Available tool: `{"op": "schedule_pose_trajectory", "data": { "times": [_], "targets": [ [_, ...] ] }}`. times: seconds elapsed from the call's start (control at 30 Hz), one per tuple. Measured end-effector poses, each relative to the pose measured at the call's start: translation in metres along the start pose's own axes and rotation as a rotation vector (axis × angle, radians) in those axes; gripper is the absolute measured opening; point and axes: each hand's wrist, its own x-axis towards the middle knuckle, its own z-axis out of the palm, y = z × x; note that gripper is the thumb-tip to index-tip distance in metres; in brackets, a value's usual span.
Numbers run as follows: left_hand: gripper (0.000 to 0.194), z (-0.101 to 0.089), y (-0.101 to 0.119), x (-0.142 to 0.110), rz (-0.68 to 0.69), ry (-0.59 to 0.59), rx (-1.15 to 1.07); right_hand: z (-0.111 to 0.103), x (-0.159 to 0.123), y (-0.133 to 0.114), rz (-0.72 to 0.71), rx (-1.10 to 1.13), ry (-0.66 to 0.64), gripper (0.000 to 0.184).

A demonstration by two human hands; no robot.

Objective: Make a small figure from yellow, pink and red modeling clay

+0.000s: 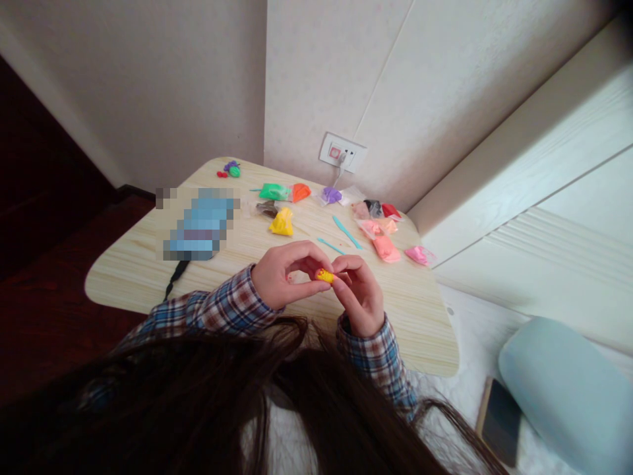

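Observation:
Between the fingertips of both hands is a small yellow clay piece with tiny red dots on it. My left hand pinches it from the left with thumb and forefinger. From the right, the thumb and finger of my right hand press on its other end. The hands are above the near part of the wooden table. Just beyond them lie a thin light-blue tool and a longer light-blue clay knife. Farther off sits a bag of yellow clay.
Clay bags, including green, purple and coral, lie along the table's far and right sides. Small clay shapes sit at the far left corner. A blurred blue item is on the left. A phone lies off the table.

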Motion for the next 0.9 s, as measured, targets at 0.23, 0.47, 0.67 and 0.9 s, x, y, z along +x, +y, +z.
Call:
{"op": "schedule_pose_trajectory", "data": {
  "times": [0.23, 0.47, 0.67, 0.9],
  "targets": [
    [0.014, 0.0003, 0.0016, 0.0009, -0.035, 0.009, -0.007, -0.0030, 0.0000, 0.0030, 0.037, 0.031, -0.036, 0.011],
    [0.015, 0.0000, 0.0025, 0.0004, -0.047, 0.011, -0.006, -0.0016, 0.0022, 0.0029, 0.040, 0.088, -0.002, 0.012],
    [0.015, 0.0005, 0.0031, 0.0006, -0.063, 0.016, 0.001, -0.0012, 0.0020, 0.0027, 0.026, 0.125, -0.010, 0.011],
    [0.014, 0.0003, 0.0013, 0.0007, -0.036, 0.012, 0.018, -0.0040, 0.0011, 0.0059, 0.027, 0.116, -0.031, 0.009]
  ]
}}
